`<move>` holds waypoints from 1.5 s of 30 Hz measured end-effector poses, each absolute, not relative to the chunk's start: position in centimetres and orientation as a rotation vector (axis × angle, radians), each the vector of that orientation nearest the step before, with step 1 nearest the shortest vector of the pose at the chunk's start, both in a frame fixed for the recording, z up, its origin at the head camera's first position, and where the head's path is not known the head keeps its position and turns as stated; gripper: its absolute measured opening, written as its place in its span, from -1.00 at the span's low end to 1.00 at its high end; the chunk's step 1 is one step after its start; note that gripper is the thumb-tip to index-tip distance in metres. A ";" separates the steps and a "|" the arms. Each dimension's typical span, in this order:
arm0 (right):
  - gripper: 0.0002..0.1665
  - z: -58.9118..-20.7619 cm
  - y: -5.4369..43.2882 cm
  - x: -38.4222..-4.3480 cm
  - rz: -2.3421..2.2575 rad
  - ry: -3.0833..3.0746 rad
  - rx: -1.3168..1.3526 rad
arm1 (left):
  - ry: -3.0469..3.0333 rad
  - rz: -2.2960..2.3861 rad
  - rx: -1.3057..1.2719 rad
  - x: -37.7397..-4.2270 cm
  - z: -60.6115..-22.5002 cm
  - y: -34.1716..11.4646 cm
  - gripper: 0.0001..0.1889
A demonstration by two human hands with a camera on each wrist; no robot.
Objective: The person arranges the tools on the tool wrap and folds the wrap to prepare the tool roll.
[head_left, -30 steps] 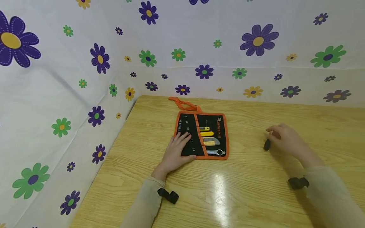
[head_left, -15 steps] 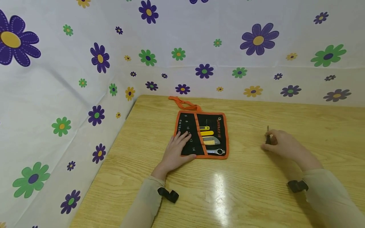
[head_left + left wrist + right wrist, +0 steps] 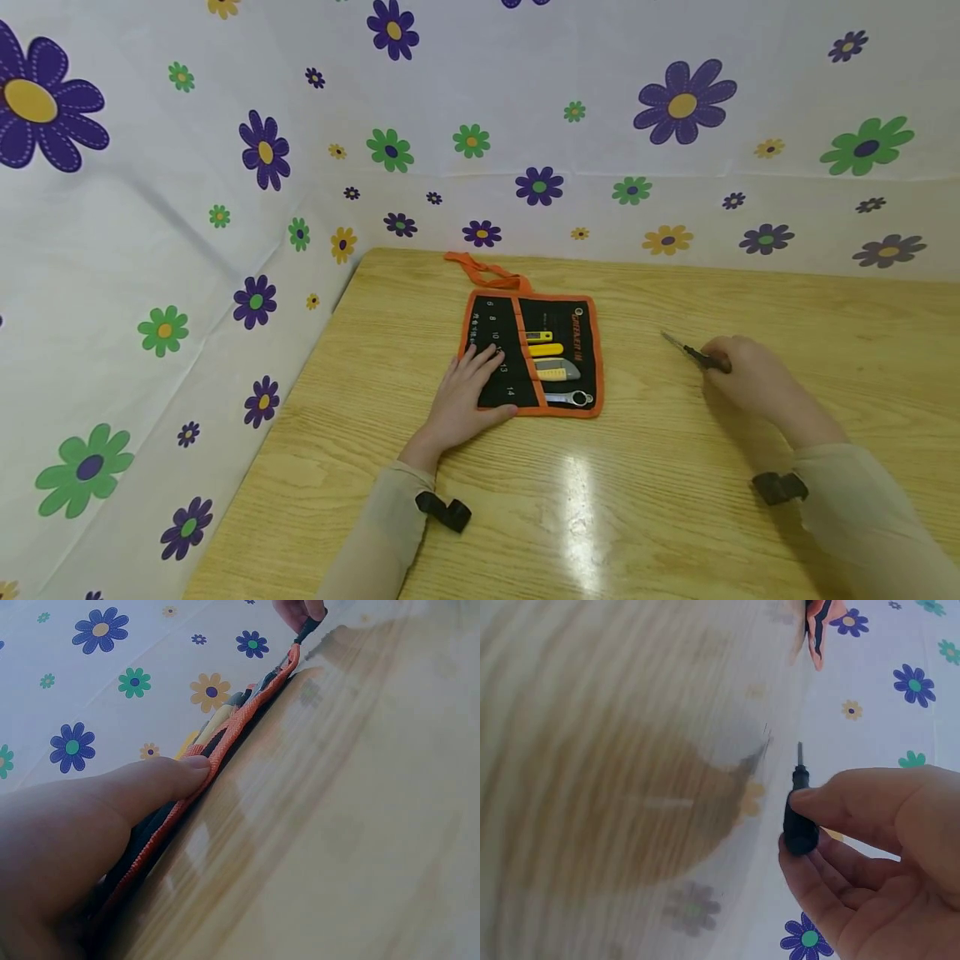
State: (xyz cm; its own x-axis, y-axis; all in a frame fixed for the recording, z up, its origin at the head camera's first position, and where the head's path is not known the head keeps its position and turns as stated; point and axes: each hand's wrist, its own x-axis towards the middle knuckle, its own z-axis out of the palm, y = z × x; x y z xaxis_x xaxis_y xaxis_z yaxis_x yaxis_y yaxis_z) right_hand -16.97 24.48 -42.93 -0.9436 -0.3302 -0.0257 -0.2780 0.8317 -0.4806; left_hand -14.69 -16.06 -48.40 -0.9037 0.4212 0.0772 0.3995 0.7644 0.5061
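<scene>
My left hand [image 3: 467,400] lies flat with spread fingers on the left part of a black tool pouch [image 3: 491,367] with orange trim. In the left wrist view its thumb [image 3: 176,780] rests on the orange edge. Pouch pockets hold a yellow-handled tool [image 3: 545,350], a utility knife [image 3: 555,370] and a ring spanner [image 3: 570,399]. To the right, my right hand [image 3: 753,379] pinches a small screwdriver [image 3: 801,814] by its black handle between thumb and fingers. Its thin metal shaft [image 3: 672,339] points left toward the pouch, above the table.
An orange strap [image 3: 487,273] trails from the pouch's far edge. Beneath everything is a glossy wooden table [image 3: 645,500]. A white flowered cloth [image 3: 450,83] stands along the table's back and left sides.
The right hand has turned the screwdriver: its shaft pointed away half a second ago and now points left. The left hand and the pouch stay in place.
</scene>
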 end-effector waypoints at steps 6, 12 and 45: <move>-0.73 -42.1 22.9 -17.3 -0.794 3.009 -0.495 | 2.925 0.812 0.687 -14.8 -48.3 -16.1 -0.13; -0.73 -41.5 20.4 -17.9 -0.836 3.038 -0.555 | 2.916 0.816 0.685 -14.8 -48.3 -16.1 -0.13; -0.75 -43.0 10.4 -22.9 -0.794 2.944 -0.927 | 2.916 0.814 0.676 -14.8 -48.8 -16.1 -0.13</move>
